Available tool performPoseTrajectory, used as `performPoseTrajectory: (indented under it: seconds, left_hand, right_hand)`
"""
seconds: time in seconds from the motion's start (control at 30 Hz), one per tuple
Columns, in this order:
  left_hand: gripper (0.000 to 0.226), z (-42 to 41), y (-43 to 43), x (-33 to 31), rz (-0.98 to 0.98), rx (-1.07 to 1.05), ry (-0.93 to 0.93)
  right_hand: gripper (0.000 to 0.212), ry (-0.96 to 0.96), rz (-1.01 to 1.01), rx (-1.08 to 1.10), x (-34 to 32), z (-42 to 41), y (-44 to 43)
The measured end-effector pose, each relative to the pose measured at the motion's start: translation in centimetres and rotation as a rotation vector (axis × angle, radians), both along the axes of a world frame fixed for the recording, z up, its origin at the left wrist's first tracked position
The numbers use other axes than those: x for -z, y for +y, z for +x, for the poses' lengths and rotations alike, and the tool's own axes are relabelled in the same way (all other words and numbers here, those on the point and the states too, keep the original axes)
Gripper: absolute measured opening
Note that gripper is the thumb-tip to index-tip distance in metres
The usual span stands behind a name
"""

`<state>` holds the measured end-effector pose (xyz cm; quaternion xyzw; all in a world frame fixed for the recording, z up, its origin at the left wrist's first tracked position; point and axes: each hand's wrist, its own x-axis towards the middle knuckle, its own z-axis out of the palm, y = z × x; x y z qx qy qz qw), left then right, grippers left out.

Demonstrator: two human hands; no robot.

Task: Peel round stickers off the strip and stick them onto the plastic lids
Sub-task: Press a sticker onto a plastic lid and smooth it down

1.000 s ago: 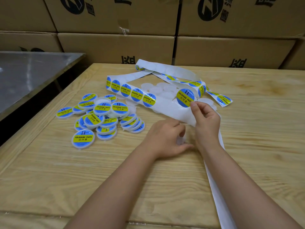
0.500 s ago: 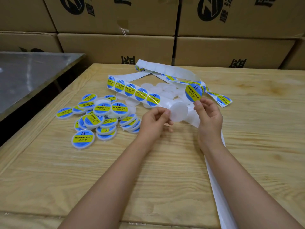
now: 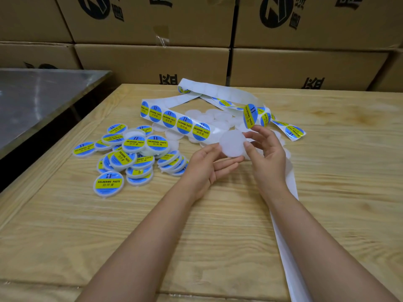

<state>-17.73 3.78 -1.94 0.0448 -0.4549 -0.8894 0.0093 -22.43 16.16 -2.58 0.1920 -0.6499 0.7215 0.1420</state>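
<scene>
Head view: a bare translucent lid (image 3: 232,143) is held above the desk (image 3: 87,236), near the middle of the scene, between both hands; the left hand (image 3: 207,168) is turned palm up, its thumb laid on the lid's left edge and its fingers (image 3: 226,165) curled beneath, so that the lid is pinched; the right hand (image 3: 268,153) is set at the lid's right edge, where its thumb is pressed against the rim; a peeled sticker (image 3: 250,116), blue and yellow, is carried upright at the tip of the right forefinger, just beyond the lid on its far right and not yet laid on it; whether it is pinched or only clings to the fingertip cannot be told; the other right fingers are loosely curled; the sticker strip (image 3: 174,119) is looped on the desk beyond the hands, with a row of stickers facing up along its left stretch; its stripped backing (image 3: 283,240) is trailed beneath the right forearm to the near right edge; a heap of unlabelled lids (image 3: 209,115) is lodged within the loop; the labelled lids (image 3: 130,147) are piled to the left of the hands; cardboard boxes (image 3: 152,62) are stacked along the far side, and a metal table (image 3: 32,101) is seen at the far left.
</scene>
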Motion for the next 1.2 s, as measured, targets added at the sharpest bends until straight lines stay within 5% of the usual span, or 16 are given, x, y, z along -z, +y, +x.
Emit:
performPoseTrajectory:
  seconds: [0.33, 0.7, 1.2]
  left_hand:
    - [0.020, -0.5, -0.1, 0.6, -0.125, -0.112, -0.026]
    - [0.022, -0.3, -0.4, 0.5, -0.157, -0.096, 0.001]
    - [0.023, -0.4, -0.3, 0.7, -0.209, -0.088, 0.024]
  right_hand:
    - [0.011, -0.100, -0.123, -0.017, 0.0, -0.3, 0.1]
    - [0.019, -0.286, -0.096, -0.056, 0.6, -1.0, 0.3]
    - [0.015, -0.232, 0.025, 0.000, 0.5, -0.8, 0.3]
